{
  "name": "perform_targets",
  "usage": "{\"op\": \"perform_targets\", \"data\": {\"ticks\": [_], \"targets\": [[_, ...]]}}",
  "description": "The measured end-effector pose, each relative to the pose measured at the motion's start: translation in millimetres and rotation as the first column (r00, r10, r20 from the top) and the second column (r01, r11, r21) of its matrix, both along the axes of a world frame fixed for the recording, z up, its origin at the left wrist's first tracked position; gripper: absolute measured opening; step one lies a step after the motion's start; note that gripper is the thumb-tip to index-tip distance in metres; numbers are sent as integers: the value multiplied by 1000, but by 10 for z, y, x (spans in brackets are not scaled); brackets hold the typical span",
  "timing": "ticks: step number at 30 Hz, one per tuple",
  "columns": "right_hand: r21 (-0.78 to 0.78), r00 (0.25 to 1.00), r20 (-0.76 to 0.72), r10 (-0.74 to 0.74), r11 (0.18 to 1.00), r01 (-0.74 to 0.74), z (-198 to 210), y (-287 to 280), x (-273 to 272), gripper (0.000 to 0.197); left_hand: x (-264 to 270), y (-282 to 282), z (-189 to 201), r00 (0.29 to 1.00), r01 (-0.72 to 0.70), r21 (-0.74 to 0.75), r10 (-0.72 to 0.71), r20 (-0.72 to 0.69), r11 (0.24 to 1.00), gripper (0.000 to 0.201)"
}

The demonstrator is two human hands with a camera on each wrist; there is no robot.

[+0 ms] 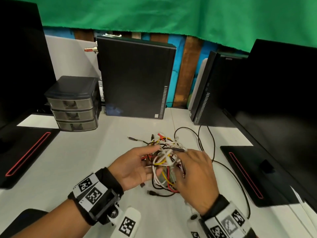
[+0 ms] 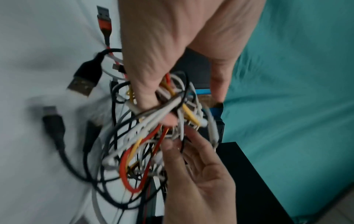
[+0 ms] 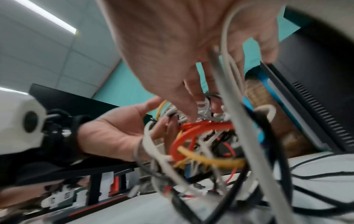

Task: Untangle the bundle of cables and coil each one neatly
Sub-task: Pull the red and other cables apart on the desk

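Cable bundle (image 1: pixel 165 158): a tangle of white, black, red and yellow cables is sitting between the two hands, just above the white bench (image 1: pixel 89 152); loose ends and plugs are trailing onto the surface below it.
Left hand (image 1: pixel 135 166): palm is facing right toward the tangle, fingers reaching into its left side; in the left wrist view the fingers (image 2: pixel 147 97) are curling into the white strands, so the grip is closing on the cable bundle.
Right hand (image 1: pixel 195 176): back of the hand is facing up on the right side of the tangle, fingertips pinching into its top strands; a white cable (image 3: pixel 229 63) is running across the palm in the right wrist view.
Black cable (image 1: pixel 213 148): long loops are lying on the bench to the right of the bundle, trailing toward the near right edge.
USB plugs (image 2: pixel 84 81): black ones are hanging loose at the tangle's edge.
Surroundings: a drawer unit (image 1: pixel 73 105) is standing far left, a black computer case (image 1: pixel 135 78) behind the bundle.
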State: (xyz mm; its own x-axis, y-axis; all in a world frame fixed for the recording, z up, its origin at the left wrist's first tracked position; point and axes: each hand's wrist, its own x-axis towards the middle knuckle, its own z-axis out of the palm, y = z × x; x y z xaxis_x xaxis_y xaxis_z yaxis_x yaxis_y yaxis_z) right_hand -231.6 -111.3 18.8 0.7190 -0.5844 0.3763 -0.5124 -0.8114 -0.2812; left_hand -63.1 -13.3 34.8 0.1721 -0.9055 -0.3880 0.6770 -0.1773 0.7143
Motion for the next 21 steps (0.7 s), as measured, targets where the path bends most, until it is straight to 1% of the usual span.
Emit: {"op": "perform_targets", "data": {"ticks": [1, 2, 3, 4, 5, 8, 11, 14, 15, 16, 17, 18, 19, 20, 21], "targets": [[42, 999, 37, -2, 999, 1, -18, -81, -13, 37, -10, 13, 2, 989, 63, 38, -67, 132, 997, 37], [110, 998, 58, -17, 994, 10, -31, -154, -23, 37, -18, 26, -6, 944, 121, 92, -143, 296, 988, 42], [178, 998, 55, -34, 984, 24, -46, -213, -34, 36, -34, 36, -10, 873, 144, 159, -201, 445, 977, 50], [220, 998, 35, -45, 975, 36, -65, -259, -43, 35, -34, 37, -37, 800, 133, 210, -230, 554, 969, 56], [245, 999, 18, -44, 969, 38, -93, -297, -49, 35, -42, 37, -38, 745, 104, 237, -234, 624, 966, 56], [322, 999, 37, -23, 947, 10, -125, -357, -40, 35, 12, 40, -60, 641, 47, 256, -225, 734, 966, 37], [325, 997, 57, 44, 944, -60, -49, -328, -61, 36, 118, 60, -45, 567, 18, 260, -224, 793, 966, 21], [302, 984, 169, 62, 947, -112, 64, -221, -81, 36, 185, 87, -12, 496, -16, 250, -209, 843, 968, 17], [287, 974, 219, 63, 950, -126, 102, -177, -74, 33, 183, 93, 7, 438, -21, 248, -214, 873, 968, 18], [273, 963, 259, 68, 952, -141, 124, -130, -60, 28, 176, 103, 24, 331, -33, 260, -235, 914, 965, 21], [262, 956, 283, 81, 952, -158, 127, -81, -42, 24, 152, 118, 47, 174, -65, 286, -271, 947, 956, 24], [252, 952, 288, 100, 951, -176, 123, -26, -22, 21, 118, 130, 80, -21, -122, 307, -311, 950, 944, 26], [241, 952, 278, 127, 950, -198, 104, 31, -4, 22, 68, 147, 135, -195, -190, 310, -345, 918, 931, 29], [237, 955, 249, 160, 946, -220, 82, 87, 16, 28, 24, 158, 182, -320, -241, 290, -358, 877, 926, 31], [245, 962, 198, 187, 941, -233, 55, 138, 37, 37, -8, 170, 221, -403, -262, 263, -353, 844, 929, 33]]}}
